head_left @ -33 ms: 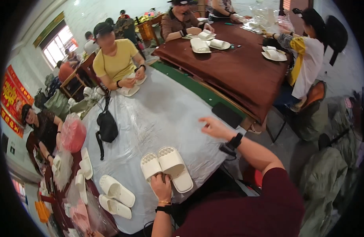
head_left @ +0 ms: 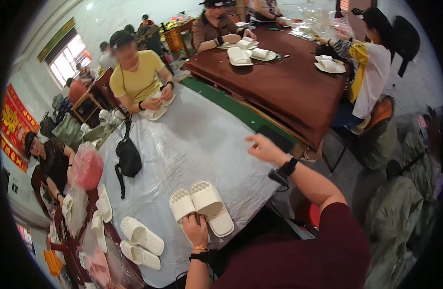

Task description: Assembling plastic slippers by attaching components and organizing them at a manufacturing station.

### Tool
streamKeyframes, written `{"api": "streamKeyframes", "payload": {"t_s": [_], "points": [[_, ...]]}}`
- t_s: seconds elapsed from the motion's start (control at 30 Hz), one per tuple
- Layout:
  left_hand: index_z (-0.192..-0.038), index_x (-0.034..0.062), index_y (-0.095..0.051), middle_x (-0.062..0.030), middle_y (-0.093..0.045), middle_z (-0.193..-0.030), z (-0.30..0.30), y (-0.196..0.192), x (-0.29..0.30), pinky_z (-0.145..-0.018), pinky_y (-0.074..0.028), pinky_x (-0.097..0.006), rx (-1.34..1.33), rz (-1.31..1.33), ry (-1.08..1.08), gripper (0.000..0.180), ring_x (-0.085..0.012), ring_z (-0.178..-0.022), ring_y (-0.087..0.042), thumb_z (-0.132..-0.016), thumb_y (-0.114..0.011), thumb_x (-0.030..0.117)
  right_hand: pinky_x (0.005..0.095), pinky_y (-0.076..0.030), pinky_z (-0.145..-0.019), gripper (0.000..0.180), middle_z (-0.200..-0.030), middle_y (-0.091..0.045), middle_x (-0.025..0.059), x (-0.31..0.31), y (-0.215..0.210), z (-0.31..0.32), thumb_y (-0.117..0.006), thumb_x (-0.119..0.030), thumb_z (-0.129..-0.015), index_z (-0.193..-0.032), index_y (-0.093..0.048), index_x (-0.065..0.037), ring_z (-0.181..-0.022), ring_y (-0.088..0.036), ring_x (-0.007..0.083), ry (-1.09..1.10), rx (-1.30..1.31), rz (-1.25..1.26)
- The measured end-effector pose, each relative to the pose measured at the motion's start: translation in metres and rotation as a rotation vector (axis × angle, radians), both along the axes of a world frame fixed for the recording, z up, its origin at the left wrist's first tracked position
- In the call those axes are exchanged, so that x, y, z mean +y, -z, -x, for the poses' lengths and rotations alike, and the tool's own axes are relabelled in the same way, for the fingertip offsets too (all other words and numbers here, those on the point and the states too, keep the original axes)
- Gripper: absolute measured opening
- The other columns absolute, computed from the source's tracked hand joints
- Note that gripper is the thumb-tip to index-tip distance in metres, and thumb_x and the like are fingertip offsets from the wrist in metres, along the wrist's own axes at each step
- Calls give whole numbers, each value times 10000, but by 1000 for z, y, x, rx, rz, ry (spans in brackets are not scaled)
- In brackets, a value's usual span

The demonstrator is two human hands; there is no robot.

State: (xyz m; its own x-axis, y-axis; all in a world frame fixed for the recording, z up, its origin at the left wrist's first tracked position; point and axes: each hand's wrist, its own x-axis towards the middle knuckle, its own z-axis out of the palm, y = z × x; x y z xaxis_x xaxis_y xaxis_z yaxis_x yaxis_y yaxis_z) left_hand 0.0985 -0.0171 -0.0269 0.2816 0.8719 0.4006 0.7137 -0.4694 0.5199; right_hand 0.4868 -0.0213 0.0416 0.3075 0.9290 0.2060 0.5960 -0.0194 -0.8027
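A pair of cream slippers stands side by side near the table's front edge: the left slipper (head_left: 184,204) and the right slipper (head_left: 211,204), both with open toes pointing away from me. My left hand (head_left: 196,231) is closed on the heel end of the left slipper, its fingertips hidden at the strap opening. Raised over the right side of the table, my right hand (head_left: 264,148) has its index finger stretched out and holds nothing I can see. Left of the pair lies a second pair of cream slippers (head_left: 143,236).
Clear plastic film covers the table (head_left: 178,144). A black pouch (head_left: 129,156) lies at its left, and a dark flat pad (head_left: 274,138) at its right edge. A person in yellow (head_left: 139,72) handles slippers at the far end. Others work at a brown-covered table (head_left: 288,91).
My right hand has moved slightly right and its wrist has turned. The whole view has shifted slightly. My left hand stays on the slipper.
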Motion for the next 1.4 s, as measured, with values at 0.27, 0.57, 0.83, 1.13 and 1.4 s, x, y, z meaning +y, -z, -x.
{"api": "streamKeyframes", "payload": {"t_s": [0.27, 0.57, 0.83, 1.13, 1.4], "points": [[-1046, -23, -610, -213, -527, -992, 4, -7, -3, -834, -388, -489, 51, -59, 37, 331, -414, -959, -487, -829, -656, 223, 497, -411, -977, 491, -1297, -515, 157, -41, -31, -128, -688, -289, -776, -1206, -571, -83, -1202, -476, 344, 718, -577, 5], [-1042, -17, -618, -195, -551, -982, 5, 0, -2, -839, -392, -487, 147, -59, -3, 357, -399, -960, -497, -836, -649, 273, 465, -227, -1130, 804, -1480, -365, 160, -67, 8, -139, -717, -401, -768, -1428, -378, -92, -1391, -298, 303, 737, -787, 246], [-1034, -13, -622, -187, -567, -981, 1, -7, -5, -821, -407, -473, 139, -78, -7, 347, -387, -945, -510, -828, -653, 264, 473, -208, -1141, 773, -1490, -353, 161, -65, 2, -139, -702, -396, -777, -1417, -396, -88, -1398, -282, 322, 733, -655, 272], [-1051, -7, -629, -185, -556, -982, 6, 0, -2, -814, -410, -491, 138, -66, 2, 338, -392, -953, -511, -818, -656, 235, 417, -453, -932, 320, -1079, -629, 193, -36, -10, -75, -671, -203, -766, -1016, -655, -5, -1070, -562, 350, 332, -287, -259], [-1019, -17, -608, -203, -548, -955, 3, -5, -5, -810, -419, -493, 154, -101, 6, 332, -413, -930, -506, -772, -675, 195, 388, -476, -903, 356, -1129, -594, 186, -7, 17, 14, -670, -202, -804, -1116, -634, -34, -1023, -581, 334, -106, -194, 43]]}}
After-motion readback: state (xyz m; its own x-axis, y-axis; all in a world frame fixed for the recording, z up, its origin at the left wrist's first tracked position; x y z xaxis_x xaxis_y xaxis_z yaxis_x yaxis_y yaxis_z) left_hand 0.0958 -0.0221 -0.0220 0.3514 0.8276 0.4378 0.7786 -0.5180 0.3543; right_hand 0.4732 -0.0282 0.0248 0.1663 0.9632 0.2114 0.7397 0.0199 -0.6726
